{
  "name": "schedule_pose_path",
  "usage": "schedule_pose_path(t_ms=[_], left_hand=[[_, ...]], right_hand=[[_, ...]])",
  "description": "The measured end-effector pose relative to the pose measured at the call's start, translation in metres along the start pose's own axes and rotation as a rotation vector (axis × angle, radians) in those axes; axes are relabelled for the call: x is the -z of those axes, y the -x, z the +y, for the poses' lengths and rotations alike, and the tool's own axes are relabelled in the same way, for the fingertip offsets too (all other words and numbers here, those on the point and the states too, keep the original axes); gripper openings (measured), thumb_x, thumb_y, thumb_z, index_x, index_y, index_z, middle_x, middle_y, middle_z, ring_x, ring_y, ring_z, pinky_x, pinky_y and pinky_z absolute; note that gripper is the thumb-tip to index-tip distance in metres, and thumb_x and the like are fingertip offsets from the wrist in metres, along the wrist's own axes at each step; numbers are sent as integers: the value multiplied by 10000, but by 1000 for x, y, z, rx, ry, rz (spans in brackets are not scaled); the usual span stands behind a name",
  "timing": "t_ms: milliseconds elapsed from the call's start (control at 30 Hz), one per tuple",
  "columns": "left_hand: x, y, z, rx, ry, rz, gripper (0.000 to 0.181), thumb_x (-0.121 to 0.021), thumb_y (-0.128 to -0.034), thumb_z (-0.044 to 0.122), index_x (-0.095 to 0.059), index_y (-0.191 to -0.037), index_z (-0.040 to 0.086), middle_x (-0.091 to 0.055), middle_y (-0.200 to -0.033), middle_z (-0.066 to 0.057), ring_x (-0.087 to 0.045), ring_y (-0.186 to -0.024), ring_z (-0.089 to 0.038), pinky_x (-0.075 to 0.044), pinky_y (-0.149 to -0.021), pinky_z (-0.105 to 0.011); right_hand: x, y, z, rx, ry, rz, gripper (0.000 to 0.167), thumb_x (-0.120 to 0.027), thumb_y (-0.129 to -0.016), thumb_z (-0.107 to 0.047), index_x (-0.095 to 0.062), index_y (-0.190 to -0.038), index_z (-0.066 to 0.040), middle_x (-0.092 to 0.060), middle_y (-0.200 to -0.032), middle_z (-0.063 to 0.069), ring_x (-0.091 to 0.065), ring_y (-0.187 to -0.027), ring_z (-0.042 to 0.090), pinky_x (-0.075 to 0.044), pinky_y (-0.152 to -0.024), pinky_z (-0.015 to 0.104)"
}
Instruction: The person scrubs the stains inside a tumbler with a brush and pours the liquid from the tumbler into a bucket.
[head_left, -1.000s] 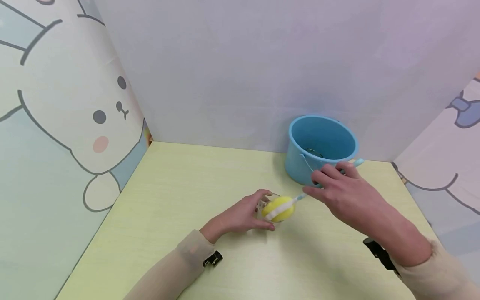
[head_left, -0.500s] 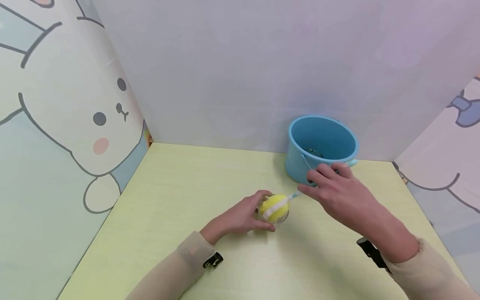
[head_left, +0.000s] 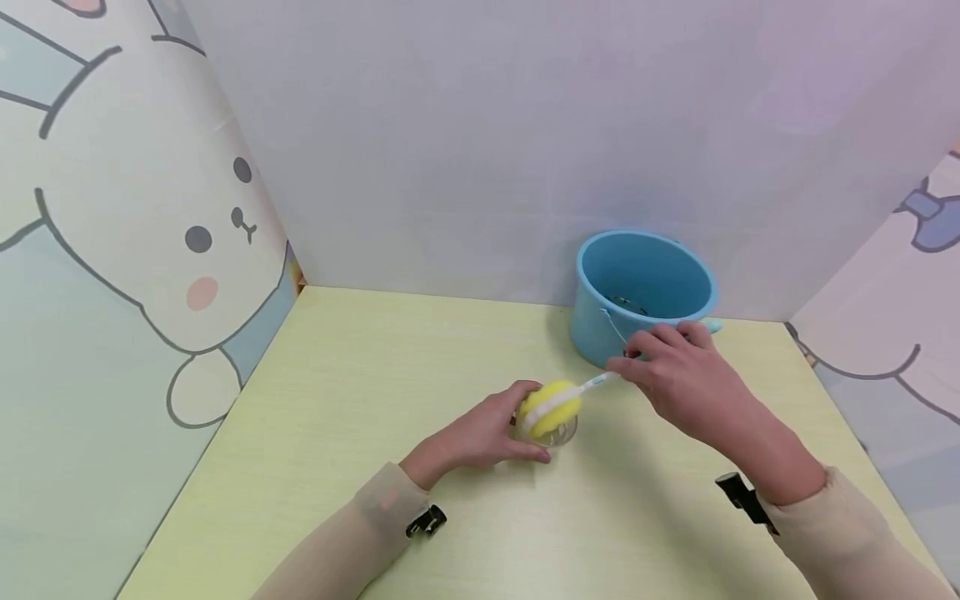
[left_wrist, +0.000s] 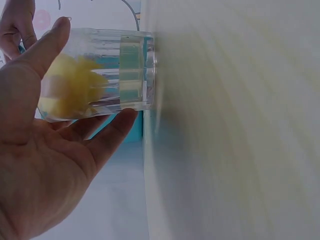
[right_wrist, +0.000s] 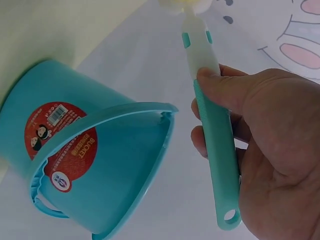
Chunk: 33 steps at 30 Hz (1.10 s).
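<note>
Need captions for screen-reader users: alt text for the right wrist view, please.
Right hand grips a brush by its teal handle, the pale yellow head cut off by the frame's top edge. On the left of the picture is a blue bucket with a round red label reading BUCKET; cartoon print shows at upper right.

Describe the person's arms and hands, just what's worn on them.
The left sleeve and right sleeve are beige. A small black device shows by the left wrist, a second black device by the right. The left hand and right hand wear no gloves.
</note>
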<state>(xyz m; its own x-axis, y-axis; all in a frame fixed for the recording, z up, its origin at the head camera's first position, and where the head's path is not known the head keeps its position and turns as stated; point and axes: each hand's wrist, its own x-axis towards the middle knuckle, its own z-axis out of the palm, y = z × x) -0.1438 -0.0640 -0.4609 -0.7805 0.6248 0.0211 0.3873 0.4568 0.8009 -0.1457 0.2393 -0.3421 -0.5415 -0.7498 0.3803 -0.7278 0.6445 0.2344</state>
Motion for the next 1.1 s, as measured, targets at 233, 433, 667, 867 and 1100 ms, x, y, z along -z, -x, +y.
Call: schedule_pose_path(t_ms=[233, 433, 667, 867, 1100], left_hand=[[0, 0, -3, -18, -1, -1, 936, -918, -842, 443, -383, -1565, 183, -616, -1272, 69, -588, -1133, -74, -491, -1028, -314], [0, 0, -4, -29, -6, -1, 917, -913, -846, 447, -391, -1555, 189, -615, -1264, 80, -586, -1135, -71, -488, -1036, -318], [1, 0, -3, -29, -15, -4, 943, -906, -852, 456, -376, -1574, 162, -613, -1316, 47, -583, -1172, -75, -483, -1061, -330], [1, 0, -3, -31, -23, -9, 918, -900, -859, 457, -381, -1566, 187, -604, -1350, 50, -570, -1216, -79, -472, -1082, -340], [1, 0, -3, -36, -23, -12, 910, -892, -868, 459, -384, -1569, 179, -600, -1388, 24, -574, -1250, -111, -471, -1087, -346]], right_hand=[[-5, 9, 6, -17, -23, 20, 403, -925, -740, -86, -786, -1087, -238, -615, -949, 46, -577, -915, 315, -374, -761, 516], [-5, 15, 12, -31, -35, -4, 175, -791, -953, -201, -783, -1119, -257, -619, -974, 49, -569, -927, 307, -338, -731, 484], [-4, 22, 18, -49, -60, -9, 351, -451, -1134, -431, -775, -1140, -296, -655, -1018, 27, -601, -972, 292, -328, -729, 476], [-1, 28, 23, -55, -73, -15, 673, -135, -1105, -545, -762, -1191, -315, -686, -1075, 8, -610, -939, 270, -311, -722, 462], [-2, 38, 29, -77, -62, -18, 730, -123, -1103, -600, -786, -1144, -297, -609, -926, -22, -535, -796, 219, -301, -709, 441]])
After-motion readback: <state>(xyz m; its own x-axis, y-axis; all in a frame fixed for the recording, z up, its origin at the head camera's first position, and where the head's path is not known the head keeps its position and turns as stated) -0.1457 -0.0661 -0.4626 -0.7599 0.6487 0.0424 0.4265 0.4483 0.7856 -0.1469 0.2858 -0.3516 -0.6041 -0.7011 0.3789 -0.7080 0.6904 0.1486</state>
